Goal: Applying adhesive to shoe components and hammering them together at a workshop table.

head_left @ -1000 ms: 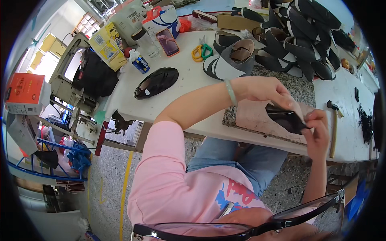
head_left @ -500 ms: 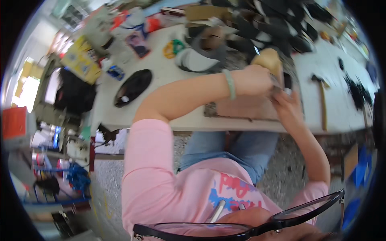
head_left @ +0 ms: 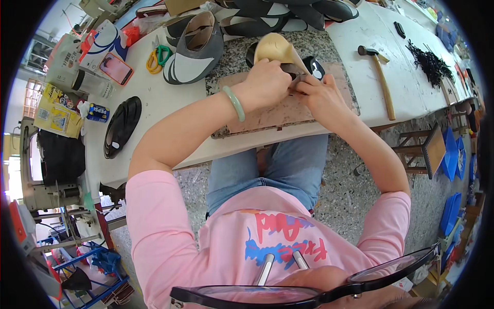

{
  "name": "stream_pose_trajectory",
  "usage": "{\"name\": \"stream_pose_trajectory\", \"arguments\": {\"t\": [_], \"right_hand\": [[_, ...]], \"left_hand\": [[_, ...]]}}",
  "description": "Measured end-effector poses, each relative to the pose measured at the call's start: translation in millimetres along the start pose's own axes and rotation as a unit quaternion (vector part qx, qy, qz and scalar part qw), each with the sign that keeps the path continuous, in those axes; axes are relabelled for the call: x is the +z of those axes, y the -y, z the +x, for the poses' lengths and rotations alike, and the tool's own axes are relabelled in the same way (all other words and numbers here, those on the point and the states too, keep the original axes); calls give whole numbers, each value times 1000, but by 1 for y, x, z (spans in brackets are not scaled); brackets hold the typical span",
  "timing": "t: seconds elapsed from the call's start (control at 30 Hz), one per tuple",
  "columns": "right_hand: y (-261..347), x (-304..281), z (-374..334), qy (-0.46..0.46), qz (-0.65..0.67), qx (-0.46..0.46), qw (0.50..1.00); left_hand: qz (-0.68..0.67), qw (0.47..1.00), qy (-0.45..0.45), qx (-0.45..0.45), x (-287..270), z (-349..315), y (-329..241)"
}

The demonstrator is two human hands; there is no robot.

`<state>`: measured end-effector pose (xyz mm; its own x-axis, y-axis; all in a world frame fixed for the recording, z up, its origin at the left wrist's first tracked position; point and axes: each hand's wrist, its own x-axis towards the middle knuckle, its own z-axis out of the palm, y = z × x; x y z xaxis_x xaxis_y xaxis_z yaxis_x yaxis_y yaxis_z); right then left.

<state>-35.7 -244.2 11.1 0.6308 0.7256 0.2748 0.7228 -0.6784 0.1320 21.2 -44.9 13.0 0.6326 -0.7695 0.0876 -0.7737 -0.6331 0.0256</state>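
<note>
Over the stone slab, both my hands are closed on a shoe upper point(head_left: 275, 48), whose tan inner side curves up and faces me. My left hand point(head_left: 268, 85), with a pale green bangle at its wrist, grips its near edge, fingers curled. Touching it from the right, my right hand point(head_left: 321, 97) pinches the grey edge between thumb and fingers. The exact place where the fingertips meet is partly hidden. A black shiny object point(head_left: 313, 67) lies just behind my right fingers. A grey and white shoe upper point(head_left: 198, 51) stands left of the slab.
Under my hands, a pinkish board point(head_left: 252, 117) lies on the speckled slab point(head_left: 339, 49). To the right are a hammer point(head_left: 383, 85) and black strips point(head_left: 431, 64). Scissors point(head_left: 158, 57), a phone point(head_left: 116, 69), a can point(head_left: 98, 112) and a black shoe part point(head_left: 122, 126) lie left. More uppers point(head_left: 288, 15) are piled behind.
The view has shifted and is sharper now. Both hands stay together on the shoe upper, whose tan side is now more spread toward me.
</note>
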Motion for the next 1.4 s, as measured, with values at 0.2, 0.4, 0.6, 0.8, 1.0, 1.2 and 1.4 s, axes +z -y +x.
{"name": "stream_pose_trajectory", "arguments": {"t": [0.2,0.4,0.6,0.8,1.0,1.2,1.4], "right_hand": [[1,6,9,27,-19,1,999],[8,11,16,17,-6,2,1000],[11,16,27,49,0,18,999],[4,15,32,56,82,21,995],[17,18,41,39,5,-2,999],[10,30,39,0,53,1,999],[17,26,45,23,73,5,997]], "left_hand": [[-54,996,59,-47,-7,-2,7],[-49,997,43,-36,-15,-10,18],[10,1000,15,1,-12,-12,18],[44,998,48,7,-13,-14,26],[-42,993,102,-48,-23,-19,34],[12,997,70,-15,-17,-20,25],[3,996,71,-45,-17,-31,40]]}}
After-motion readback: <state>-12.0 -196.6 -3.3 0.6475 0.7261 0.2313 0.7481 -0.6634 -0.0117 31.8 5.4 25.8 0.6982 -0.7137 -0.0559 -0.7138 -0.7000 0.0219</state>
